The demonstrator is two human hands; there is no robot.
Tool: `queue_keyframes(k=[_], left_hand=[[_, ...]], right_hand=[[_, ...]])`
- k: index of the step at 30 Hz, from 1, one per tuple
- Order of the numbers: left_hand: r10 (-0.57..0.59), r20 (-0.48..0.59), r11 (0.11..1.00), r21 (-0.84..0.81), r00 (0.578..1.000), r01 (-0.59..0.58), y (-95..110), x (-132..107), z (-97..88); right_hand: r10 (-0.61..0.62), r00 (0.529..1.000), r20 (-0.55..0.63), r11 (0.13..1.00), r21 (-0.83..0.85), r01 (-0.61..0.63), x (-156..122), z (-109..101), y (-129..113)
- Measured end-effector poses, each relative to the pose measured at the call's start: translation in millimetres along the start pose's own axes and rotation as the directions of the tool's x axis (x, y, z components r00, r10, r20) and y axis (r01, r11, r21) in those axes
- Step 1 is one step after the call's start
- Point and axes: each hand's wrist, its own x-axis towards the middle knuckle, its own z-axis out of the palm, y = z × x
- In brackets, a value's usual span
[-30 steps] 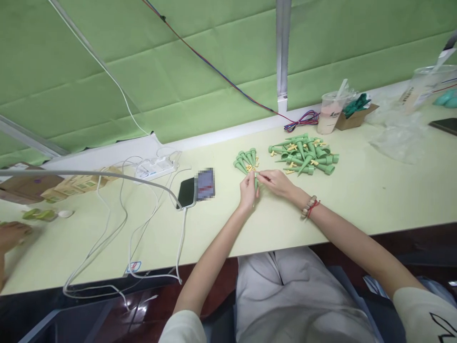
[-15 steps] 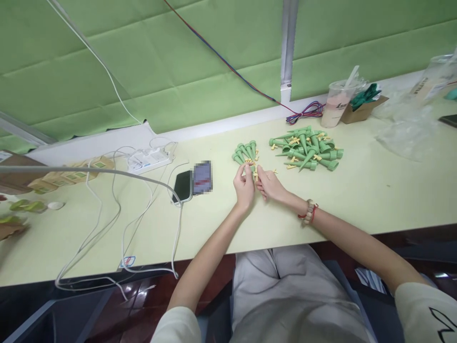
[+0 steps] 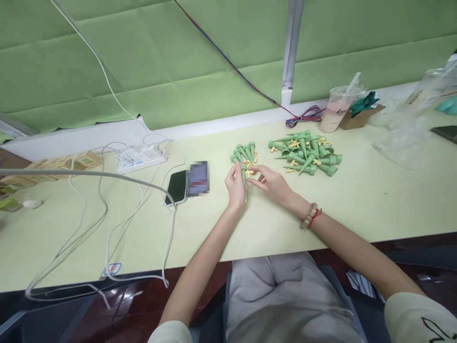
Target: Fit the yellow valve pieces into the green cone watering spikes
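My left hand is closed around a green plant watering spike, held upright with its narrow tip pointing toward me. A yellow valve sticks out to the right from its upper part. My right hand has thumb and forefinger on either side of this valve, pinching it. Just beyond the hands, several green spikes with yellow valves lie side by side in a row. To the right lies a larger loose pile of green spikes with yellow valves among them.
A phone lies left of the hands beside a blurred-out item. White cables run from a power strip over the table's left side. Behind the pile stand a drink cup, a small cardboard box and a clear plastic bag.
The spike in my left hand has turned, so its long body now shows. Both hands shifted slightly left in view, and the right fingers have opened out somewhat around the valve.
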Motion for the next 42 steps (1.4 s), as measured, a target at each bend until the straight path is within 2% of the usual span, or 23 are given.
queue_keyframes(k=[3, 5, 8, 10, 13, 17, 20, 22, 25, 27, 30, 31, 33, 35, 37, 39, 40, 42], left_hand=[[-0.019, -0.009, 0.999, 0.027, 1.000, 0.020, 2, 0, -0.8], [-0.026, -0.004, 0.998, 0.056, 1.000, 0.026, 1, -1, -1.2], [-0.022, 0.017, 0.994, 0.109, 1.000, 0.020, -1, -2, -2.1], [0.002, 0.026, 0.990, 0.143, 1.000, -0.006, -4, -2, -3.0], [0.053, 0.020, 0.983, 0.177, 0.998, -0.056, -9, -5, -4.2], [0.123, 0.049, 0.970, 0.204, 0.991, -0.130, -14, -9, -6.1], [0.147, 0.079, 0.958, 0.239, 0.986, -0.162, -17, -10, -8.6], [0.159, 0.089, 0.953, 0.245, 0.983, -0.176, -19, -9, -9.9], [0.204, 0.060, 0.956, 0.204, 0.977, -0.212, -19, -10, -9.7], [0.195, 0.045, 0.968, 0.154, 0.980, -0.199, -17, -11, -8.3], [0.097, 0.094, 0.992, 0.066, 0.991, -0.103, -13, -12, -5.5], [0.061, 0.121, 0.997, 0.037, 0.991, -0.066, -12, -12, -4.6], [0.007, 0.168, 1.000, -0.009, 0.986, -0.006, -9, -10, -3.0], [-0.035, 0.180, 0.999, -0.032, 0.983, 0.041, -8, -7, -1.6], [-0.085, 0.140, 0.995, -0.034, 0.986, 0.091, -7, -3, -0.9], [-0.142, 0.111, 0.989, -0.029, 0.984, 0.146, -7, 1, -1.2], [-0.169, 0.125, 0.985, -0.022, 0.978, 0.173, -7, 3, -1.8], [-0.216, 0.195, 0.976, 0.006, 0.957, 0.219, -7, 7, -3.5]], right_hand=[[-0.103, 0.994, -0.025, 0.989, -0.107, 0.100, 2, 0, 5], [-0.138, 0.990, -0.002, 0.972, -0.193, 0.135, 3, 1, 7], [-0.161, 0.985, 0.061, 0.937, -0.305, 0.172, 3, 3, 8], [-0.147, 0.987, 0.071, 0.932, -0.323, 0.162, 3, 7, 7], [-0.096, 0.995, 0.032, 0.967, -0.232, 0.101, 1, 13, 5], [0.030, 0.999, -0.023, 0.998, -0.052, -0.031, 0, 14, -2], [0.163, 0.986, 0.036, 0.982, 0.093, -0.166, 2, 10, -6], [0.276, 0.949, 0.153, 0.914, 0.264, -0.309, 5, 7, -7], [0.353, 0.870, 0.345, 0.668, 0.558, -0.493, 9, 8, -10], [0.350, 0.848, 0.399, 0.508, 0.679, -0.530, 10, 14, -12], [0.350, 0.848, 0.397, 0.406, 0.752, -0.519, 10, 24, -13], [0.347, 0.852, 0.392, 0.409, 0.754, -0.513, 10, 27, -13], [0.349, 0.860, 0.374, 0.482, 0.715, -0.506, 11, 28, -10], [0.358, 0.881, 0.308, 0.622, 0.625, -0.472, 12, 24, -7], [0.333, 0.930, 0.157, 0.797, 0.481, -0.366, 12, 15, -5], [0.239, 0.971, 0.009, 0.924, 0.306, -0.230, 12, 6, -3], [0.181, 0.983, -0.023, 0.956, 0.238, -0.171, 12, 1, -2], [0.077, 0.997, -0.001, 0.984, 0.160, -0.076, 12, -6, 1]])
